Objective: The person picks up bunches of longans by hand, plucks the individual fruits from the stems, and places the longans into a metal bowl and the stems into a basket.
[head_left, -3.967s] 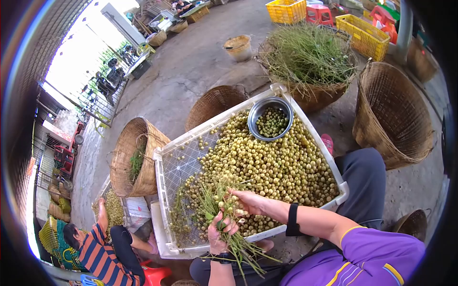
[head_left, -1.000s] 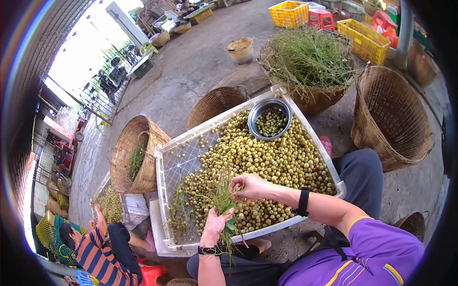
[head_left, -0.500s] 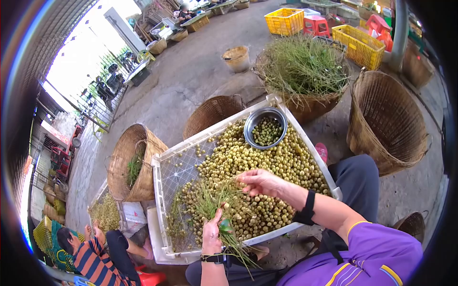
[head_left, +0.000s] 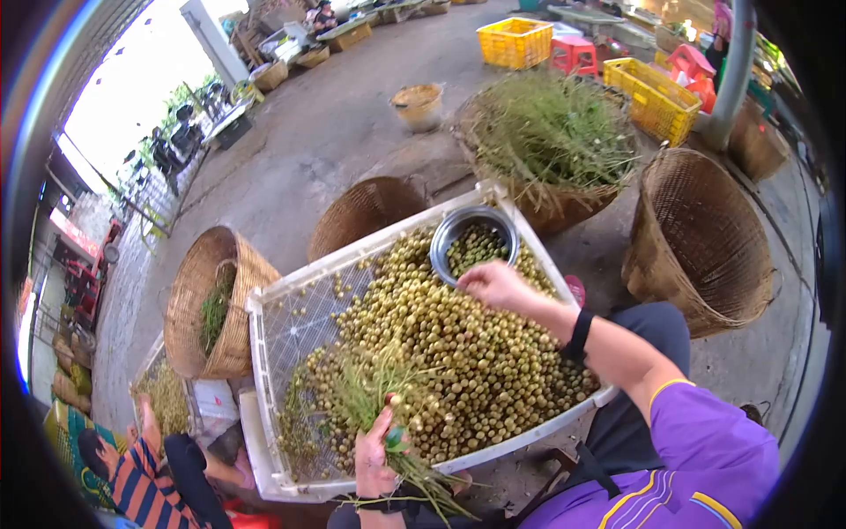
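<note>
Since half a second ago, right hand moved from the middle of the fruit heap up to the rim of the round steel bowl; fingers curled together, whether they pinch a fruit cannot be told. Left hand closed around one bunch of thin green stems bearing small round yellow-green fruits, held at the near edge of the white perforated plastic tray. Loose yellow-green fruits: one dense heap, too many to count, filling the right part of the tray, left part showing bare mesh with scattered fruits. Steel bowl: one, standing in the tray's far corner, part-filled with greener fruits. Woven cane baskets: four near the tray; one at left with some greenery, one tipped behind the tray, one heaped with stripped green stalks, one at right. Yellow plastic crates: two, well apart on the concrete floor. Another person in a striped shirt crouches at lower left.
</note>
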Demonstrator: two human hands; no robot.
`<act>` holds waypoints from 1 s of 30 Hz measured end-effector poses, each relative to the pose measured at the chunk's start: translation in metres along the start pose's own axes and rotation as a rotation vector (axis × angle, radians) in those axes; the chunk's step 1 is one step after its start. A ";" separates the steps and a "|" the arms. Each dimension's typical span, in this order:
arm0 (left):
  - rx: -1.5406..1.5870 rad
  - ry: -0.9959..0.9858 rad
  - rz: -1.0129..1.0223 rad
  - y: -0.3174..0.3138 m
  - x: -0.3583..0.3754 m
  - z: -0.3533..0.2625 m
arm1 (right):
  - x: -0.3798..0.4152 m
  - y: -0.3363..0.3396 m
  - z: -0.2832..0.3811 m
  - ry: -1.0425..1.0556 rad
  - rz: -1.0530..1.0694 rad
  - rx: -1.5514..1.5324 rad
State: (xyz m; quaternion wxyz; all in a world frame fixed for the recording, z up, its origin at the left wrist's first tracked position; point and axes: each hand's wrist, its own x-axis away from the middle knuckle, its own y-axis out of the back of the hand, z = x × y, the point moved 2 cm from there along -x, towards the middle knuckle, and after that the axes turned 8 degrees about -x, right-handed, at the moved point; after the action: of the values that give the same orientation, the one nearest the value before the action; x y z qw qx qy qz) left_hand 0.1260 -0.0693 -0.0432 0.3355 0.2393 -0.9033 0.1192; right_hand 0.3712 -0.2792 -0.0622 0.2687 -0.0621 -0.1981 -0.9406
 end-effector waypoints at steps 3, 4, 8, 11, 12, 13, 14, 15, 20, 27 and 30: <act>0.111 0.015 0.064 -0.001 -0.006 0.008 | -0.011 0.008 -0.008 0.305 -0.262 0.374; 0.203 -0.027 0.153 -0.004 -0.005 0.009 | -0.001 0.008 0.007 0.244 -0.223 0.337; 0.237 0.014 0.204 -0.007 -0.004 0.011 | 0.032 -0.046 0.020 -0.109 0.529 -0.023; 0.255 -0.066 0.281 -0.017 0.005 0.005 | 0.049 -0.090 0.001 -0.013 0.669 -0.383; 0.286 -0.050 0.278 -0.019 0.005 0.006 | 0.055 -0.098 0.000 -0.069 0.688 -0.574; 0.315 -0.034 0.276 -0.020 0.005 0.007 | 0.057 -0.103 0.000 -0.057 0.685 -0.630; 0.304 -0.029 0.277 -0.020 0.003 0.010 | 0.059 -0.108 0.001 -0.043 0.680 -0.686; 0.338 0.004 0.305 -0.021 -0.001 0.013 | 0.060 -0.116 -0.003 -0.040 0.674 -0.694; 0.353 0.073 0.339 -0.024 -0.012 0.017 | 0.063 -0.117 0.000 -0.016 0.584 -0.538; 0.343 -0.003 0.378 -0.024 -0.018 0.020 | 0.071 -0.105 0.011 0.187 0.194 -0.365; 0.381 -0.021 0.411 -0.023 -0.017 0.021 | 0.075 -0.106 0.007 -0.033 0.295 -0.639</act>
State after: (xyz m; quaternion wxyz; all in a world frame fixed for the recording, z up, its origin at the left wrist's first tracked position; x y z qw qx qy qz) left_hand 0.1375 -0.0906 -0.0691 0.2440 0.1110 -0.8976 0.3500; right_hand 0.2511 -0.2302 -0.0749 0.3653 -0.1863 0.1131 -0.9050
